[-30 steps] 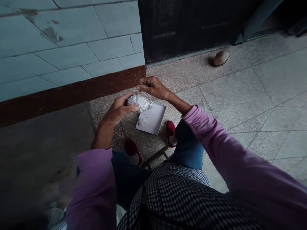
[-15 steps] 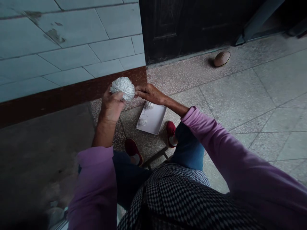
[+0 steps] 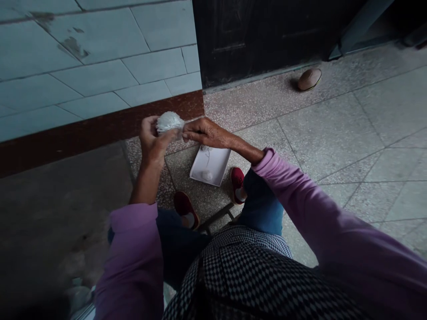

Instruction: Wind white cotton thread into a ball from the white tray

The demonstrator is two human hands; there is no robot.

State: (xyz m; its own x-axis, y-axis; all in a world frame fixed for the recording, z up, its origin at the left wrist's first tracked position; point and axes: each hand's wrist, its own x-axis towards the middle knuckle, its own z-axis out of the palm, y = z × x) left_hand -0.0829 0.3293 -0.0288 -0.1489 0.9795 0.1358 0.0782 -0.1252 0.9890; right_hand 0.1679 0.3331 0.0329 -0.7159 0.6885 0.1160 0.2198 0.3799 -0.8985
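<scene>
My left hand (image 3: 151, 140) is raised in front of me, fingers curled around a white ball of thread (image 3: 168, 121). My right hand (image 3: 203, 132) sits just to the right of the ball, its fingertips pinched together at the ball's edge, seemingly on a strand too thin to make out. Below both hands a white shallow box (image 3: 216, 164) lies on the floor between my feet, with a small white clump of thread (image 3: 207, 175) inside and a faint thread trailing at its far end.
My red shoes (image 3: 237, 182) (image 3: 185, 209) rest on the speckled tile floor either side of the box. A tiled wall with a dark red skirting (image 3: 83, 133) runs on the left. A dark door (image 3: 260, 35) stands ahead, a brown oval object (image 3: 308, 79) near it.
The left hand lifted the thread ball up off the box to chest height and then turned it. The right hand dropped lower and now pinches at the ball's right side.
</scene>
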